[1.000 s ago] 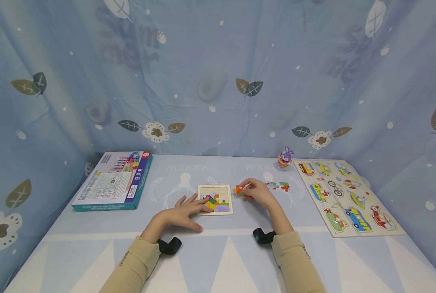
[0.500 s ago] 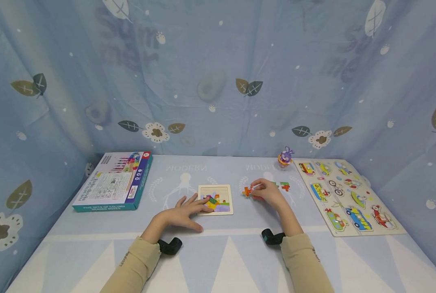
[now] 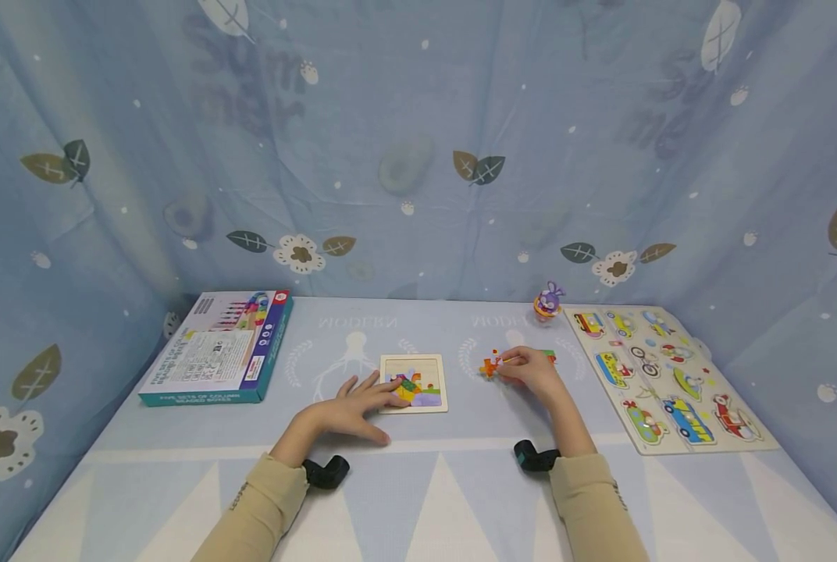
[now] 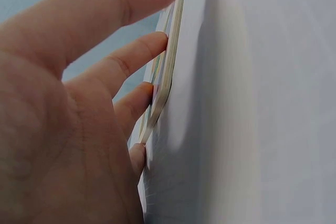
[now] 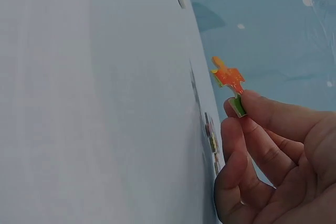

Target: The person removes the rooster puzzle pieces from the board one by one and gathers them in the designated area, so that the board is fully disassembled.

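Observation:
My left hand (image 3: 348, 411) lies with fingers spread on a small wooden jigsaw puzzle tray (image 3: 443, 382), its fingertips over the coloured picture in the tray's lower left. In the left wrist view, the fingertips rest at the edge of the tray (image 4: 169, 72). To the right of the tray, my right hand (image 3: 539, 376) pinches an orange puzzle piece (image 5: 229, 80) with a green end between thumb and index finger. That piece is held up above the table in the right wrist view. Loose puzzle pieces (image 5: 211, 137) lie beyond the hand, partly hidden by it from the head view.
A flat teal-edged box (image 3: 215, 347) lies at the left. A wooden vehicle puzzle board (image 3: 660, 363) lies at the right, with a small purple and orange toy (image 3: 548, 303) by its far corner. A blue patterned curtain (image 3: 418, 156) hangs behind the table.
My right hand has moved right with the orange puzzle piece, away from the tray and toward the loose pieces, now covering more of them. My left hand stays put.

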Demonstrator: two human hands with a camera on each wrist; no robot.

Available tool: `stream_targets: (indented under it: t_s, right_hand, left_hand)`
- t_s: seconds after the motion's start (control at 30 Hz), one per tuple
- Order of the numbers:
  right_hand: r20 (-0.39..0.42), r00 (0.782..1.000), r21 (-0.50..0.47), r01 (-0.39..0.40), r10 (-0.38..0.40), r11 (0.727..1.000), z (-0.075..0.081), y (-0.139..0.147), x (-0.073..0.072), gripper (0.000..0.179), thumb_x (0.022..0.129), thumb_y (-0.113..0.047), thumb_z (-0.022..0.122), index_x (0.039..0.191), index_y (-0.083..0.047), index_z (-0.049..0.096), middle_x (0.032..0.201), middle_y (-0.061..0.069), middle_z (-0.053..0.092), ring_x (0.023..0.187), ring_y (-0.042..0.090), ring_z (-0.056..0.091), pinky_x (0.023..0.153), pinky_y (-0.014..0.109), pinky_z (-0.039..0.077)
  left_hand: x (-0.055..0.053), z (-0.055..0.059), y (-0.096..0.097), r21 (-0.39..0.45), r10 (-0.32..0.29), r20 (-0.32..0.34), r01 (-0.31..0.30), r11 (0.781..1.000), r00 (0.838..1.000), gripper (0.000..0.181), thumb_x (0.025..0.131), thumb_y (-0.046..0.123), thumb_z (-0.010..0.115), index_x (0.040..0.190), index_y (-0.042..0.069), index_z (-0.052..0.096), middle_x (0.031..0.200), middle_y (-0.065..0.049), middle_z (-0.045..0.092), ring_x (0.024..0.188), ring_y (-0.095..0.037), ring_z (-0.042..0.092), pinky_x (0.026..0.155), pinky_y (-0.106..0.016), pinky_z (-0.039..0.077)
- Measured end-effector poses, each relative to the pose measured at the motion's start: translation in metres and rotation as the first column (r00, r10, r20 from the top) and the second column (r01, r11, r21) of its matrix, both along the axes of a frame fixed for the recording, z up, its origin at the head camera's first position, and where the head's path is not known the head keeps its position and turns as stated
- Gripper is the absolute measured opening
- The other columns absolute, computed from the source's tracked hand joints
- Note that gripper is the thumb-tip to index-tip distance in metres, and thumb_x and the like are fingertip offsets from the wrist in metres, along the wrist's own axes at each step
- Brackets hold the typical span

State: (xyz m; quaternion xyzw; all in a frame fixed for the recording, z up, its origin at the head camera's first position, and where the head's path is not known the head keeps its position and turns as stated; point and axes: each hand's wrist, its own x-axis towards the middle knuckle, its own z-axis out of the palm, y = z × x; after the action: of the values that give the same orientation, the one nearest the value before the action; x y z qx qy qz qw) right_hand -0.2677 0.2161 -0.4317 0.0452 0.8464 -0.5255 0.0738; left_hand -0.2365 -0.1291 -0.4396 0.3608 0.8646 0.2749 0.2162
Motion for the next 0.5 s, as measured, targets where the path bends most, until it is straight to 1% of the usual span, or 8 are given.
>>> stream_targets:
  t_s: [0.2,0.37,0.5]
  right_hand:
    - [0.006,1.0,0.014,0.029,-0.029,0.999,0.001,0.007,0.0,0.03,0.083,-0.013,0.067,0.107,0.004,0.058,0.075,-0.001,0.063,0.066,0.009,0.058,0.062,0.025,0.045]
    - [0.0,1.0,0.02,0.03,-0.03,0.999,0.001,0.014,-0.001,0.031,0.083,-0.012,0.066,0.107,0.005,0.058,0.072,-0.003,0.062,0.065,0.008,0.056,0.061,0.024,0.045]
    - [0.012,0.999,0.019,0.034,-0.035,0.999,0.001,0.02,0.0,0.031,0.083,-0.011,0.065,0.107,0.006,0.057,0.07,-0.004,0.06,0.063,0.008,0.054,0.06,0.025,0.044]
  left_hand:
    - [0.0,0.001,0.0,0.002,0.001,0.002,-0.001,1.0,1.0,0.06,0.08,0.037,0.068,0.132,0.016,0.049,0.153,-0.01,0.018,0.139,-0.041,-0.004,0.103,-0.064,-0.007]
    - [0.0,0.001,0.0,0.002,0.003,0.007,-0.003,1.0,1.0,0.06,0.079,0.037,0.068,0.132,0.016,0.049,0.154,-0.01,0.017,0.139,-0.041,-0.004,0.103,-0.064,-0.007]
    - [0.0,0.001,0.0,0.001,0.004,0.007,-0.004,1.0,1.0,0.06,0.08,0.037,0.068,0.133,0.016,0.049,0.153,-0.01,0.018,0.139,-0.041,-0.004,0.103,-0.064,-0.007]
